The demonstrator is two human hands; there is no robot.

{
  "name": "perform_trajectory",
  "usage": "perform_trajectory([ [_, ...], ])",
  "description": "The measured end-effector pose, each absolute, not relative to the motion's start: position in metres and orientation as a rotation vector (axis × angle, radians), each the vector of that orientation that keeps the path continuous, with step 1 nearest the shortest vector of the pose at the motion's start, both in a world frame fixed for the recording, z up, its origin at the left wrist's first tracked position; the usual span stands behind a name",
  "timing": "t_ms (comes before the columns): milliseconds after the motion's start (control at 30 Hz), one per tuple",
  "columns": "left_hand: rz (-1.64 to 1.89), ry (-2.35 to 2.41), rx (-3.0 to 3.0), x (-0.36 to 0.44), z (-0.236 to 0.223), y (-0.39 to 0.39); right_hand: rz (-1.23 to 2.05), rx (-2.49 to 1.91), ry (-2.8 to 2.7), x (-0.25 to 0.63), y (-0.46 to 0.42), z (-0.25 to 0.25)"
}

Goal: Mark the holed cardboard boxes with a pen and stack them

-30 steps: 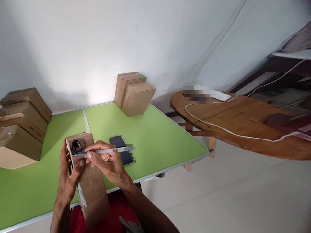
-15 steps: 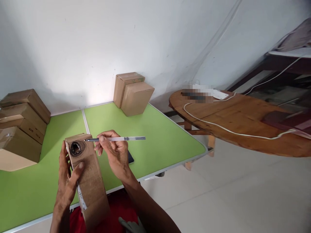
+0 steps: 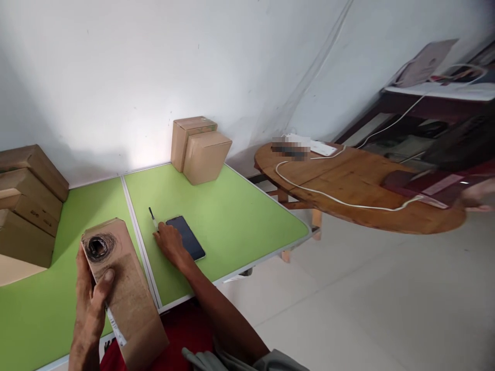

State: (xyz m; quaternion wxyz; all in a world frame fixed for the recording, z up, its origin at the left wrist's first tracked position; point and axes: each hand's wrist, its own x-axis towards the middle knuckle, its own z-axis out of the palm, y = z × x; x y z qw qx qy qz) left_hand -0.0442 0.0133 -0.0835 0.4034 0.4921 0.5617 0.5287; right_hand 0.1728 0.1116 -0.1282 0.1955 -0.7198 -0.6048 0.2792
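Observation:
My left hand [image 3: 89, 301] grips a long cardboard box [image 3: 124, 293] held tilted over the near edge of the green table [image 3: 240, 216]. The box's upper end has a dark scribbled hole [image 3: 98, 247]. My right hand [image 3: 169, 242] rests low on the table with its fingers curled around a pen [image 3: 152, 217], whose dark tip sticks out toward the wall. A black phone [image 3: 185, 237] lies flat right beside that hand.
Two cardboard boxes [image 3: 199, 148] stand at the table's far edge by the wall. Several more boxes [image 3: 27, 206] are stacked at the left. A round wooden table [image 3: 359, 190] with a white cable stands to the right. Another person's hand [image 3: 477, 196] shows at the right edge.
My right hand has dropped from the box's upper end down to the table beside the phone, taking the pen along. The box has swung left in my left hand.

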Motion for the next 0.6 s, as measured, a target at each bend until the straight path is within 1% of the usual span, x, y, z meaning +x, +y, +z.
perform_trajectory([
  [233,1.349,1.434,1.258,-0.043,-0.084,0.012,0.686,-2.17,-1.802,0.164,0.111,-0.131],
  [367,1.329,1.447,1.233,-0.044,-0.084,0.011,0.564,-2.209,-1.781,0.182,0.085,-0.131],
  [467,1.344,1.433,1.216,-0.042,-0.081,0.007,0.478,-2.316,-1.678,0.202,0.06,-0.135],
  [600,1.302,1.437,1.224,-0.043,-0.082,0.002,0.569,-2.393,-1.519,0.222,0.042,-0.142],
])
